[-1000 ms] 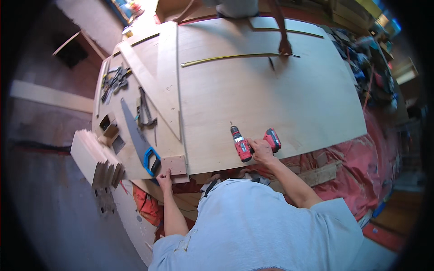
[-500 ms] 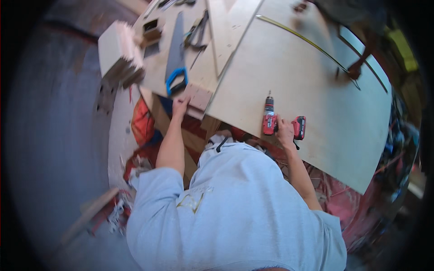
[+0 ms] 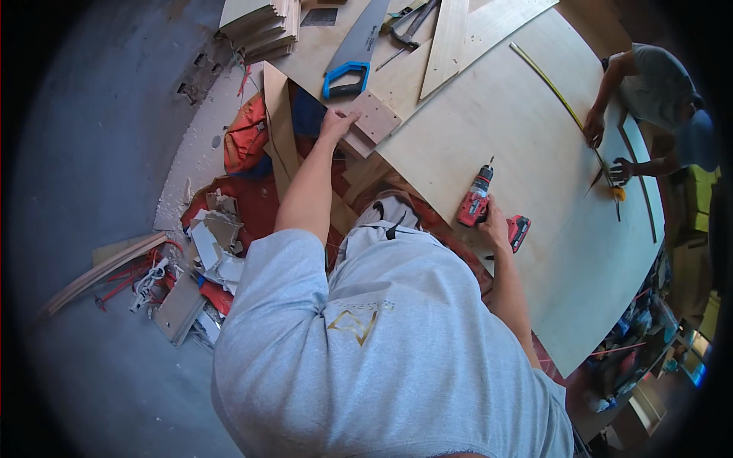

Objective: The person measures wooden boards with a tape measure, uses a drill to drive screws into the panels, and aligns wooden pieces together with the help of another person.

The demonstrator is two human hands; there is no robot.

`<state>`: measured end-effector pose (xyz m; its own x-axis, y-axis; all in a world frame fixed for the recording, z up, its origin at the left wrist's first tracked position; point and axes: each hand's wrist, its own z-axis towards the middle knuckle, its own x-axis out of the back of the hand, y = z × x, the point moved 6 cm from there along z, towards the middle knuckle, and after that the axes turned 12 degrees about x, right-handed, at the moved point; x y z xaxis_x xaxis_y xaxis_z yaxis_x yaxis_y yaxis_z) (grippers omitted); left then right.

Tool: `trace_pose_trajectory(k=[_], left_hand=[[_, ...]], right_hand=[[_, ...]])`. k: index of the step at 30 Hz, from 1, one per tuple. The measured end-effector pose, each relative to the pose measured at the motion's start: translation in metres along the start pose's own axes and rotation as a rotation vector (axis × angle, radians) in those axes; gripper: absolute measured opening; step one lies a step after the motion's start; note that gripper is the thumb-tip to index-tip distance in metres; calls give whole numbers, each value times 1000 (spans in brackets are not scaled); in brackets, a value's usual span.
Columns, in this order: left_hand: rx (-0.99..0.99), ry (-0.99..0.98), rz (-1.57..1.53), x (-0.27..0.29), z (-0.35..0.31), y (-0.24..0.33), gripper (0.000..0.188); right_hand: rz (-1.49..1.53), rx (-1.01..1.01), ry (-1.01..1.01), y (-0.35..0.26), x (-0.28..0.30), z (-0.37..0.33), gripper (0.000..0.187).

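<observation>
My right hand (image 3: 495, 225) is wrapped round the grip of a red and black cordless drill (image 3: 473, 204). The drill rests low over the large plywood sheet (image 3: 557, 259), its bit pointing away from me and slightly right. At the near left edge of the work surface, my left hand (image 3: 337, 126) closes on the left edge of a small wooden block (image 3: 376, 117). Several dark holes or screw heads dot the block's top, and a paler layer shows beneath it. The undersides of my left fingers are hidden. Just beyond the block lies a handsaw (image 3: 349, 78) with a blue and black handle.
A co-worker's hands (image 3: 607, 156) hold a yellow tape measure (image 3: 555, 90) across the sheet at right. Behind the saw are a hammer (image 3: 412, 27) and a triangular wooden frame (image 3: 450, 53). Stacked boards (image 3: 263, 23) stand at far left; debris (image 3: 217, 240) litters the floor.
My view has shifted left and down, so the bench appears higher and turned. Both hands keep their hold on block and drill. The co-worker's second hand has come clearly into view at the tape.
</observation>
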<state>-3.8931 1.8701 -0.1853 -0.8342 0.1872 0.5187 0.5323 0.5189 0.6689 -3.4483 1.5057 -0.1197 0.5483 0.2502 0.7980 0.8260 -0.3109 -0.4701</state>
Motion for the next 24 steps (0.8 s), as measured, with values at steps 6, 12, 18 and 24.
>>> trace_pose_trajectory(k=[6,12,18,24], left_hand=[[15,7,33,-6,8,-5,82],[-96,-169,-49,-17,36,-15,45],[-188,-105,53,-9,38,-10,67],[-78,-104,46,-5,45,-17,65]], right_hand=[[-50,4,92,0,-5,2,97],[42,-25,94,-8,5,-3,82],[-39,-126,113,-6,0,-6,82],[-20,-149,165,-8,-5,-5,77]])
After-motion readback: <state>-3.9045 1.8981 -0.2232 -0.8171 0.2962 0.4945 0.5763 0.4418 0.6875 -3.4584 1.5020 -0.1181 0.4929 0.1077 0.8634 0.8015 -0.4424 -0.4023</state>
